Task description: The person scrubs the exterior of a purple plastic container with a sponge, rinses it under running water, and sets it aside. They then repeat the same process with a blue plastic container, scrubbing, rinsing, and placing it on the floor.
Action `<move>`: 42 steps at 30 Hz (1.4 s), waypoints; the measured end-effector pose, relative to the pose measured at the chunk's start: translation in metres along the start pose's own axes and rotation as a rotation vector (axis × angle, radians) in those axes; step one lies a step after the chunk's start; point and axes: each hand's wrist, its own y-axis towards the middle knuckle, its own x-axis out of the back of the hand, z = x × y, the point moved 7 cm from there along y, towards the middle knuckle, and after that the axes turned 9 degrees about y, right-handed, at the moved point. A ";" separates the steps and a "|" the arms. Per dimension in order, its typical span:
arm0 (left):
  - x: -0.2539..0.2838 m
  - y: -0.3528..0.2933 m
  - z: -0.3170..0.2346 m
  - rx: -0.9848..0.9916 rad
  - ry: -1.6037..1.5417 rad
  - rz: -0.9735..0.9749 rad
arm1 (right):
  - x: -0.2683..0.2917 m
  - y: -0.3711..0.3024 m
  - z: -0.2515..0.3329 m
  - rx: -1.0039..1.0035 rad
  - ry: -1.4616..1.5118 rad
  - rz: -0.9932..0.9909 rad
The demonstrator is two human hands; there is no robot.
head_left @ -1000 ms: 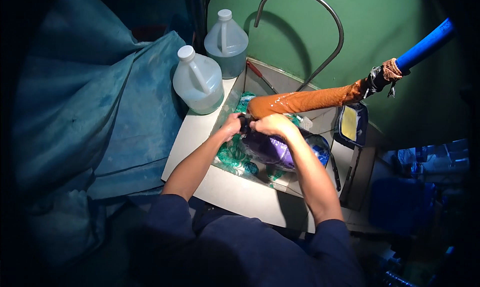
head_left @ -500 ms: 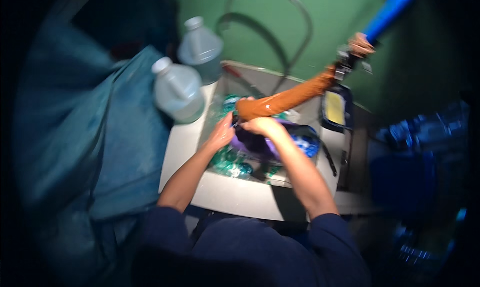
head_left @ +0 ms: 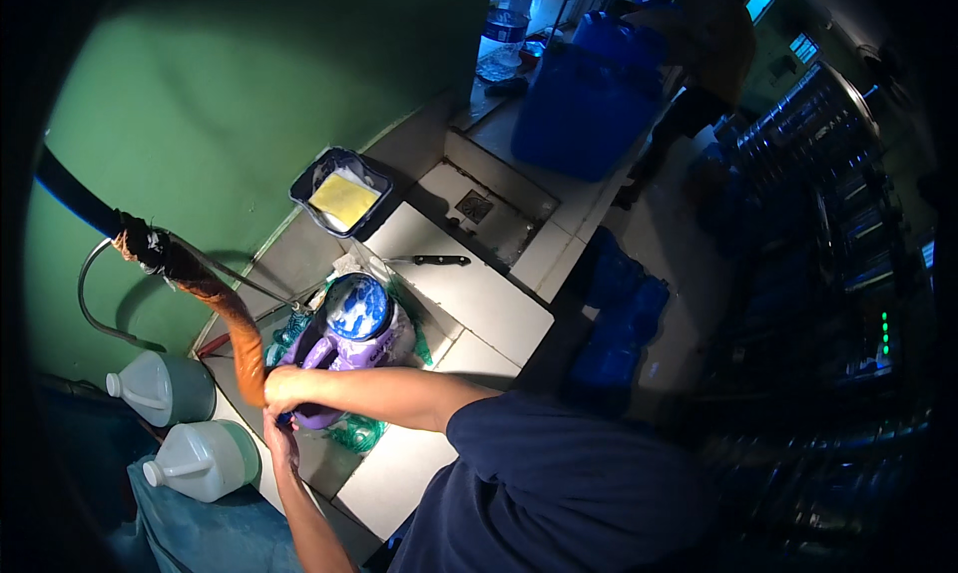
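Note:
A thick hose in a wet-looking orange sleeve (head_left: 239,323) hangs down from a dark pipe on the left, its lower end at my two hands. My left hand (head_left: 279,441) is closed around that end from below. My right hand (head_left: 286,388) reaches across, fingers closed beside the hose end; what they pinch is hidden, though a small dark blue bit shows between the hands. Just right of them, a purple jug (head_left: 374,351) with a handle bears white foam. A foamy blue round piece (head_left: 357,306) tops it. Green translucent plastic (head_left: 357,433) lies under and around the jug.
Two translucent jugs of liquid (head_left: 205,461) stand at the left. A dark tub (head_left: 317,214) holds a yellow sponge (head_left: 344,202). A black-handled knife (head_left: 439,261) lies on the tiled counter (head_left: 479,318). Beyond are a drain basin (head_left: 504,239), a blue container (head_left: 589,114) and another person (head_left: 714,44).
My view has swung to the right, showing the basin, blue container and another person. My hands stay together at the hose end; the jug and its blue top are seen more plainly.

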 end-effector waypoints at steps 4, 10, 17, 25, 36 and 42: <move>0.002 -0.006 -0.016 -0.144 0.462 -0.301 | 0.014 -0.006 0.029 0.077 0.045 -0.023; -0.025 0.014 -0.064 0.020 1.123 -0.048 | 0.041 -0.065 -0.067 -0.377 0.325 -0.304; -0.072 -0.035 -0.104 -0.577 1.335 -0.120 | 0.051 -0.077 -0.092 -0.474 0.799 -0.536; -0.148 0.048 -0.088 -0.279 0.741 -0.031 | 0.108 -0.088 0.000 -0.139 0.151 -0.255; -0.118 0.012 -0.186 -0.002 1.248 -0.269 | 0.180 -0.121 -0.081 0.177 -0.268 -0.784; -0.081 0.004 -0.186 0.103 1.111 -0.339 | 0.171 -0.126 -0.127 0.052 0.175 -1.127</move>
